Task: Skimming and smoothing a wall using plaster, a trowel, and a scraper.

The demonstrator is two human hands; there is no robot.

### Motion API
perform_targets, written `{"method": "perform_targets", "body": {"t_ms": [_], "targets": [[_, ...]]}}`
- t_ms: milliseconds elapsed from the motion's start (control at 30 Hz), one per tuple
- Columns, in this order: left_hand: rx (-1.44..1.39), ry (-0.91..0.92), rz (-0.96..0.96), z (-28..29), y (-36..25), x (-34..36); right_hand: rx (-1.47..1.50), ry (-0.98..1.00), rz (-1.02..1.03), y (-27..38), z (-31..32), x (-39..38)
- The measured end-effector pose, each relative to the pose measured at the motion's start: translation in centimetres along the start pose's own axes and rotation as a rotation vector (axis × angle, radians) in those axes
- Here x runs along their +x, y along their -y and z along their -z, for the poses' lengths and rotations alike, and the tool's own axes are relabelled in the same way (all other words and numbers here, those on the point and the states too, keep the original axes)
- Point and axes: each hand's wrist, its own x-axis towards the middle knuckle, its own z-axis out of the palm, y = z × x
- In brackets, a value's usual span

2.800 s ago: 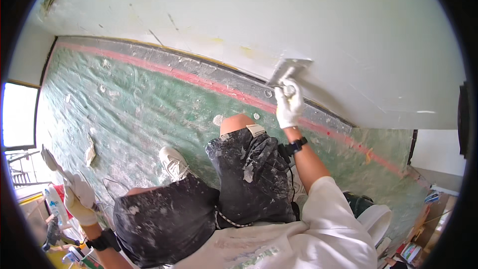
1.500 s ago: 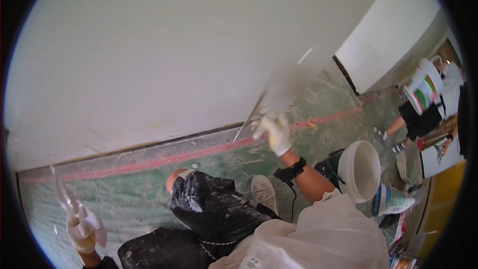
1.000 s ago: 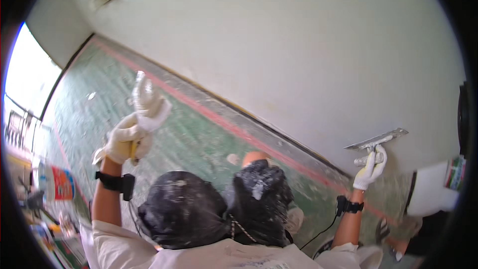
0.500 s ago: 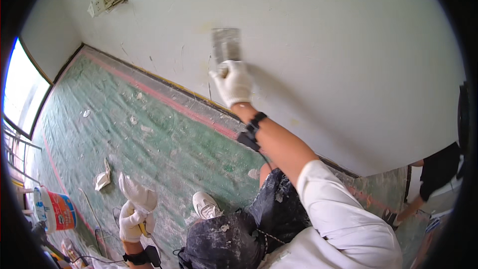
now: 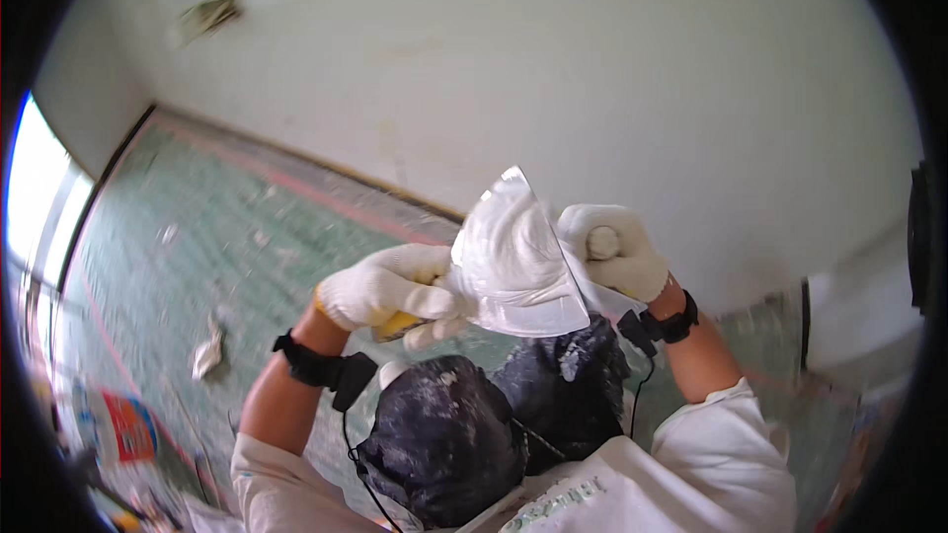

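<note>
My left hand [image 5: 390, 288], in a white knit glove, is closed round the yellow handle [image 5: 398, 325] of a broad putty knife. The knife's wide blade is heaped with smooth white putty [image 5: 509, 247] and held up in front of my knees. My right hand [image 5: 620, 249], gloved alike, grips a flat plastering trowel by its handle [image 5: 602, 242]. The trowel's blade [image 5: 614, 302] shows nearly edge-on, close beside the loaded knife; whether the two touch I cannot tell.
A pale wall [image 5: 691, 118] rises ahead, with an uncovered socket box [image 5: 209, 18] at upper left. Green sheeting [image 5: 257, 266] covers the floor, with a crumpled scrap [image 5: 208, 350] on it. A red and white bucket [image 5: 123, 426] stands at lower left.
My right hand has drawn the trowel back from the wall toward me. My left hand has brought the loaded putty knife up and right to meet it. A person at the right has gone from view.
</note>
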Motion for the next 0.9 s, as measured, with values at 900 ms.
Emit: {"method": "perform_targets", "body": {"t_ms": [900], "targets": [[0.2,1.01,0.796,-44.8,24.4,39.4,-0.788,-1.428,-1.491,5.1,-4.3,-52.6]]}}
